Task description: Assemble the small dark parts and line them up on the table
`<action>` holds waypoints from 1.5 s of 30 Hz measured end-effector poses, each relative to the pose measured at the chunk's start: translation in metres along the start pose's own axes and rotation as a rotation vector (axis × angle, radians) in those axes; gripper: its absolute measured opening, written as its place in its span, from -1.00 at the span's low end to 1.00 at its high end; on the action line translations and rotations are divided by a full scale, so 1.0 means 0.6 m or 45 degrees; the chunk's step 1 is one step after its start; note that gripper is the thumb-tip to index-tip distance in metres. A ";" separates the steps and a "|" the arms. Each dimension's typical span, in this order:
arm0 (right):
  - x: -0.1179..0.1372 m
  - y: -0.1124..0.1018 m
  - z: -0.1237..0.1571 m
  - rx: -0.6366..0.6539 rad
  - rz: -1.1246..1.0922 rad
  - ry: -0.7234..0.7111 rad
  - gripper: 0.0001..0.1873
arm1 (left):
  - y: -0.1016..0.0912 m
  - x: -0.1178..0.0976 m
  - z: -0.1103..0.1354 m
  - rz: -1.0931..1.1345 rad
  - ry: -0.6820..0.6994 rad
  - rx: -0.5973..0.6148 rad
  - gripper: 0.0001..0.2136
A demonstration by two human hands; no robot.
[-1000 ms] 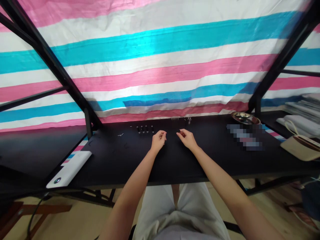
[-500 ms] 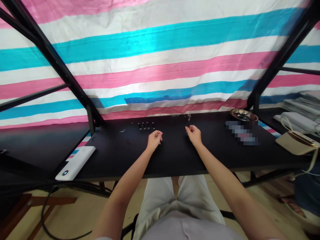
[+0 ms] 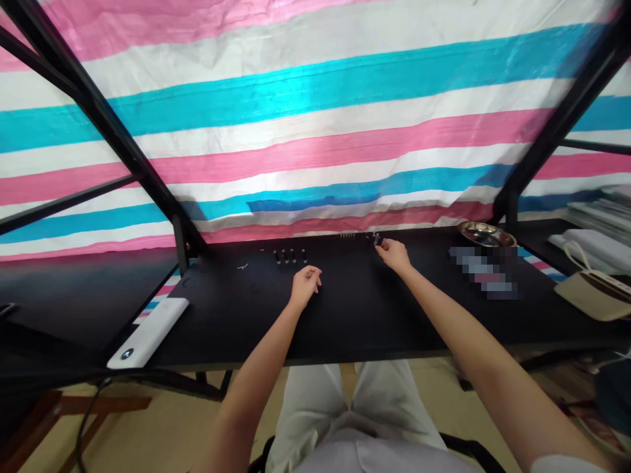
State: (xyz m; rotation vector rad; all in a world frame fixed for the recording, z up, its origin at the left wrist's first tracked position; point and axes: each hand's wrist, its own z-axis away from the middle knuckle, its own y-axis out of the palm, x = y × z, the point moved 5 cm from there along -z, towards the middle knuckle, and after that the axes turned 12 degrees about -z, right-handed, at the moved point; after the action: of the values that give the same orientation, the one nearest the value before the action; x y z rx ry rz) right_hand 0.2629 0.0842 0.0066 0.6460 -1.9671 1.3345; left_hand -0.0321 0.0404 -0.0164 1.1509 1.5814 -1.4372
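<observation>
My left hand (image 3: 306,284) rests low over the black table (image 3: 340,322) with its fingers curled together. Whatever it holds, if anything, is hidden. My right hand (image 3: 396,256) reaches farther back, thumb and forefinger pinched at a small shiny piece (image 3: 377,238) near the table's back edge. What lies between those fingertips is too small to make out. Several small dark cylinders with light ends (image 3: 284,256) stand in a row beyond my left hand. A line of tiny metallic pieces (image 3: 347,236) lies at the back edge, left of my right hand.
A shiny metal dish (image 3: 488,234) sits at the back right, behind a blurred-out item (image 3: 483,272). At the left is a white power bank (image 3: 150,332). Thin white scraps (image 3: 242,267) lie left of the cylinders. A beige bag (image 3: 591,295) is at far right; black frame posts (image 3: 167,203) flank the table.
My right hand has moved away from me and slightly right, up to the small shiny piece at the back. My left hand has stayed in about the same place, fingers still curled.
</observation>
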 end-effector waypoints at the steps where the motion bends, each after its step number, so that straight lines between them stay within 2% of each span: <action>1: 0.001 0.003 -0.008 0.023 0.042 0.034 -0.82 | 0.000 0.001 -0.001 0.001 -0.008 0.006 -0.81; 7: -0.005 0.034 -0.037 0.079 0.228 0.076 -0.79 | -0.001 -0.001 -0.001 0.009 -0.052 0.018 -0.82; 12: -0.012 0.051 -0.046 0.090 0.238 0.071 -0.77 | 0.001 -0.005 0.001 -0.009 -0.024 0.030 -0.80; 24: -0.017 0.060 -0.045 0.127 0.259 0.062 -0.77 | 0.008 0.001 -0.001 -0.052 0.030 0.072 -0.80; 31: -0.032 0.054 -0.052 0.244 0.172 0.147 -0.87 | 0.007 -0.008 0.010 -0.032 0.014 0.089 -0.81; 35: -0.038 0.045 -0.052 0.222 0.174 0.171 -0.86 | 0.009 -0.019 0.019 -0.029 0.022 0.117 -0.80; 41: -0.041 0.046 -0.041 0.078 0.177 0.096 -0.80 | 0.004 -0.023 0.026 -0.109 0.049 0.069 -0.80; 45: -0.042 0.047 -0.039 0.086 0.223 0.102 -0.78 | -0.001 -0.027 0.030 -0.273 0.175 0.018 -0.81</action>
State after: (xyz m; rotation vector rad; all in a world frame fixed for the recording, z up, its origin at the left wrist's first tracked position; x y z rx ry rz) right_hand 0.2651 0.1168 -0.0237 0.4524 -1.9566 1.5141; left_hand -0.0278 0.0200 -0.0038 1.1365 1.8394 -1.5348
